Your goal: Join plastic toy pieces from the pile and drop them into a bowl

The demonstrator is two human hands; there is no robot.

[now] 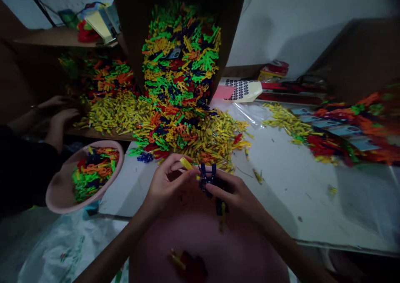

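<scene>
My left hand pinches a small yellow plastic piece between thumb and fingers. My right hand is closed on a dark blue plastic piece, and the two pieces meet between the hands. Both hands hover above a pink bowl in my lap, which holds a few red and yellow pieces. Just beyond the hands lies a large heap of yellow, green, orange and blue plastic pieces on the white table.
A tilted dark box spills coloured pieces onto the heap. At left, another person's hands rest by the pile, beside a second pink bowl of pieces. More pieces and printed cards lie at right.
</scene>
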